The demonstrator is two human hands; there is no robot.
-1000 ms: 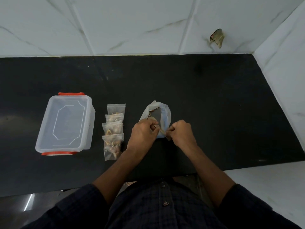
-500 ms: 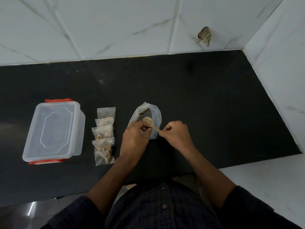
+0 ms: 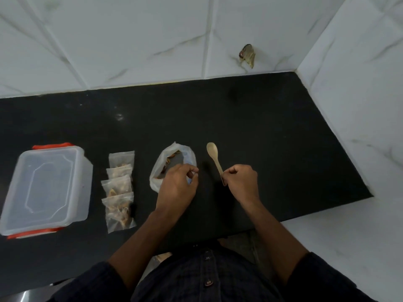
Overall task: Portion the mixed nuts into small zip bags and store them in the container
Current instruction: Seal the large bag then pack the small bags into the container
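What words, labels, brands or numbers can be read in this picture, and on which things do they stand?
None can be read.
Container: lid bears only an embossed outline, no letters.
Small zip bags: no print visible.
Wooden spoon and large plastic bag: no markings visible.

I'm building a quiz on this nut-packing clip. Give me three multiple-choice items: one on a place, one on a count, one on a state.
1. Where does the clear plastic container with orange latches stand?
A. At the counter's left
B. Against the right wall
C. Between the hands

2. How many small filled clear zip bags lie in the row?
A. Two
B. Four
C. Seven

3. What is the right hand doing?
A. Resting flat
B. Gripping the pale wooden spoon by its handle
C. Pressing on the container's lid

Answers: 1 A, it sits left of the bag row. 2 B, four overlapping bags show. 3 B, fingers curl round the handle, bowl pointing away, right of the open white plastic bag.
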